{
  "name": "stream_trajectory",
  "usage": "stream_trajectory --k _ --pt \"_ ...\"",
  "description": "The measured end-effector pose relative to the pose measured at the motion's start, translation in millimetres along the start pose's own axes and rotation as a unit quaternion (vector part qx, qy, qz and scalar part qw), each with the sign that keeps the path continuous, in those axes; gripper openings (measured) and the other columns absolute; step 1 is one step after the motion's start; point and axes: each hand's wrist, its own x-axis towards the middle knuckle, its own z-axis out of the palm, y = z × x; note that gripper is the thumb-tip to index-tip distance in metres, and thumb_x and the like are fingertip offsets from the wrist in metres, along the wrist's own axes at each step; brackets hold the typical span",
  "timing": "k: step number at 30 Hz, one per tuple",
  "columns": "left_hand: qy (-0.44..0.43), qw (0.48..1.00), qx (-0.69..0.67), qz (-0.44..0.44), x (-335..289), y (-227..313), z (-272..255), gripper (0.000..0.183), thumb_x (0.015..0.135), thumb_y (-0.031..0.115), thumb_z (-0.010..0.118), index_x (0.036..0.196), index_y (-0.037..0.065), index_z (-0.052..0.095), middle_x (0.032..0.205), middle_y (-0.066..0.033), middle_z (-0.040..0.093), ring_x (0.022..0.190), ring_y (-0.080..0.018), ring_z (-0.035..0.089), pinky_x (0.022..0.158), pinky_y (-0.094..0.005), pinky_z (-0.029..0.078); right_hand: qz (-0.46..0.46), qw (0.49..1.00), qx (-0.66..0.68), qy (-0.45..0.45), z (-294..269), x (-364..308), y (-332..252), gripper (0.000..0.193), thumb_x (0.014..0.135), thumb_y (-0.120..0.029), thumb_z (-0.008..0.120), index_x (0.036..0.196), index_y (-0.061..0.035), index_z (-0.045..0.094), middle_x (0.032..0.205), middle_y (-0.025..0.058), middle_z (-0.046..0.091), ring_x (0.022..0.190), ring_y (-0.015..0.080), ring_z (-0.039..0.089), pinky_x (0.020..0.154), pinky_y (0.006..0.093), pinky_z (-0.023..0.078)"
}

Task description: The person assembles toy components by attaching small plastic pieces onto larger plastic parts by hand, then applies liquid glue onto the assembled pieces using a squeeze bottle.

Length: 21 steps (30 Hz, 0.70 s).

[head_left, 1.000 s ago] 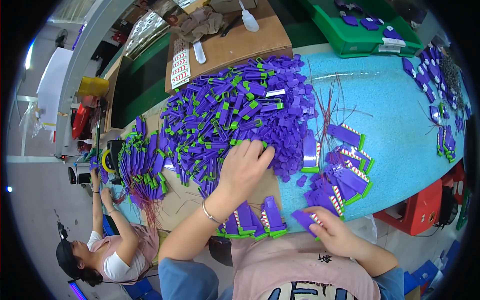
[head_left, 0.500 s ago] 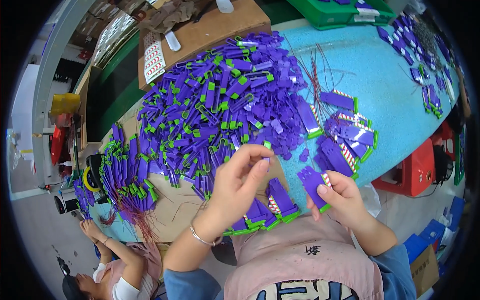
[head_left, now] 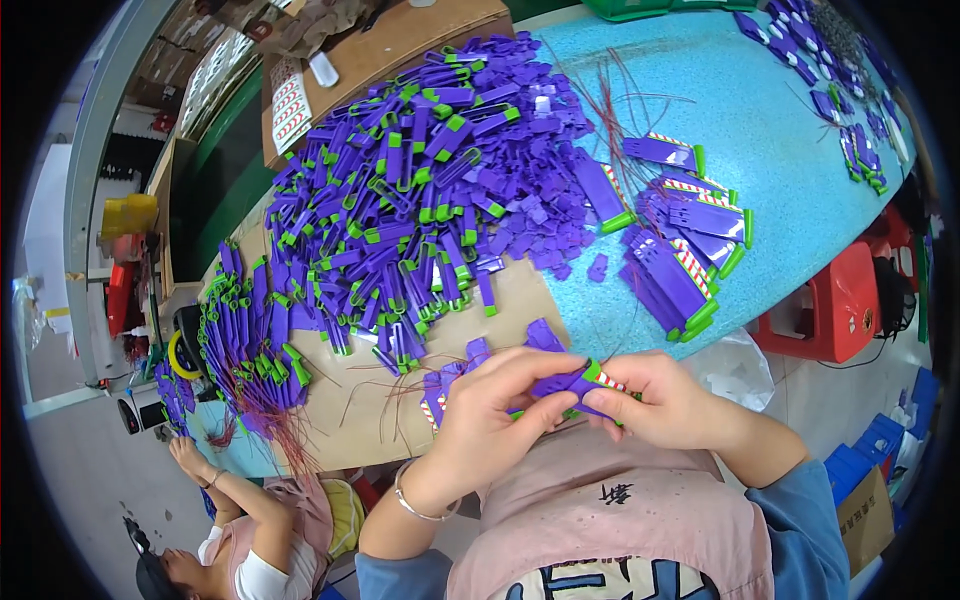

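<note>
In front of my apron my two hands meet over purple plastic parts. My right hand [head_left: 655, 400] grips a flat purple piece with a red-and-white striped edge and green trim [head_left: 607, 378]. My left hand [head_left: 500, 405] closes round a purple part [head_left: 562, 384] pressed against that piece; the fingers hide much of both, so where they join cannot be seen. Just beyond my left hand, more purple pieces [head_left: 445, 378] with striped edges lie at the table's near edge. To the right on the blue tabletop is a stack of striped purple pieces with green ends [head_left: 668, 285].
A big heap of purple-and-green loop parts [head_left: 410, 180] and small purple tabs [head_left: 545, 215] covers the middle. Thin red wires [head_left: 612, 120] lie behind the stack. A cardboard box [head_left: 400, 50] stands at the back. A co-worker [head_left: 255, 520] works at left; a red stool [head_left: 830, 310] is at right.
My hands, apart before, have come together, the right one moving left with its purple piece and the left one moving down to meet it. The view has shifted slightly.
</note>
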Motion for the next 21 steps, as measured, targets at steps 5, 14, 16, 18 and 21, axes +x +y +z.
stream_trajectory --k 5,14,16,18,21 --pt "-0.018 0.979 0.187 0.085 14 -5 9 0.017 0.08 0.015 0.076 0.086 0.002 0.066 0.082 -0.0074 0.063 0.076 -0.0169 0.061 0.067 -0.0319 0.048 -0.24 0.938 -0.23 0.094 5 -2 -8 0.064 0.084 -0.01 0.071 0.142 -0.0076 0.042 0.092 0.0121 0.062 0.086 0.0226 0.062 0.076 0.0348 0.049" --pt "-0.021 0.955 -0.271 0.116 46 -4 -7 0.057 0.102 0.026 0.032 0.053 0.005 0.052 0.068 -0.012 0.055 0.074 -0.0236 0.053 0.074 -0.0354 0.042 -0.198 0.969 -0.113 0.097 -10 -8 10 0.033 0.092 -0.001 0.051 0.125 0.0024 0.054 0.107 0.0202 0.065 0.097 0.0351 0.064 0.082 0.0404 0.05" --pt "-0.086 0.964 -0.242 0.074 63 1 -5 0.052 0.102 0.024 0.035 0.059 0.002 0.054 0.072 -0.0122 0.058 0.073 -0.0233 0.054 0.072 -0.0349 0.043 -0.183 0.971 -0.127 0.087 -13 -13 14 0.036 0.093 -0.009 0.055 0.127 0.0017 0.053 0.103 0.019 0.063 0.097 0.0335 0.062 0.082 0.0399 0.048" --pt "0.021 0.992 0.114 0.046 79 5 15 0.018 0.09 0.017 0.06 0.082 0.001 0.06 0.076 -0.0095 0.057 0.072 -0.0236 0.055 0.072 -0.0346 0.045 -0.181 0.969 -0.151 0.07 -15 -18 6 0.037 0.093 -0.013 0.056 0.127 0.0012 0.053 0.1 0.0179 0.061 0.095 0.0328 0.059 0.081 0.0395 0.046" --pt "0.08 0.861 0.467 0.187 96 -11 30 0.03 0.072 0.008 0.075 0.096 0.004 0.057 0.086 -0.0112 0.056 0.081 -0.029 0.055 0.073 -0.0369 0.045 -0.159 0.977 -0.14 0.034 -15 -22 7 0.045 0.091 -0.025 0.061 0.127 0.0001 0.054 0.092 0.0151 0.053 0.089 0.0305 0.051 0.08 0.0384 0.042"
